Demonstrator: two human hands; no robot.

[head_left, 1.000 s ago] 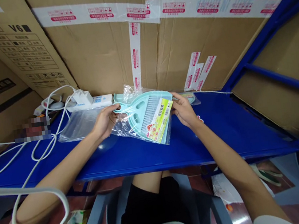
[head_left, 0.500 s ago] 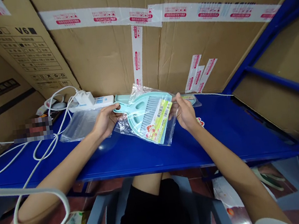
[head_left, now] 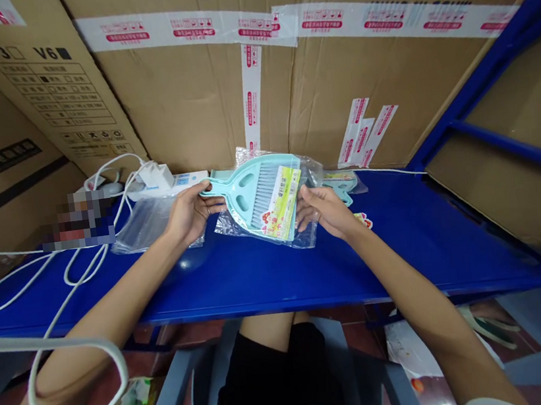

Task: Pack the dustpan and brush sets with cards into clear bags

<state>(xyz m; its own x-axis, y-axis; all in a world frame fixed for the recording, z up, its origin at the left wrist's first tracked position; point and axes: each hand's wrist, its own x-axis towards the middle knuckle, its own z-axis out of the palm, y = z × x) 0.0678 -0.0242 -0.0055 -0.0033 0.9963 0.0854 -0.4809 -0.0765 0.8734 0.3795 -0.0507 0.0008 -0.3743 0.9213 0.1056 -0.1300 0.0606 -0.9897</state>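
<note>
A light-blue dustpan with a small brush lying in it is held above the blue table, partly inside a clear plastic bag. A yellow-green printed card covers part of the bristles. My left hand is closed round the handle end at the left. At the right edge of the pan, my right hand grips the pan and bag with thumb on top. Behind my right hand lies another light-blue packaged set, partly hidden.
Flat clear bags lie on the blue table at the left. Behind them sits a white power strip with looping white cables. Large cardboard boxes wall off the back. A blue metal frame stands at the right.
The dustpan has turned slightly, with its wide end raised. My right hand has shifted left and down along its right edge, and more of the set behind shows.
</note>
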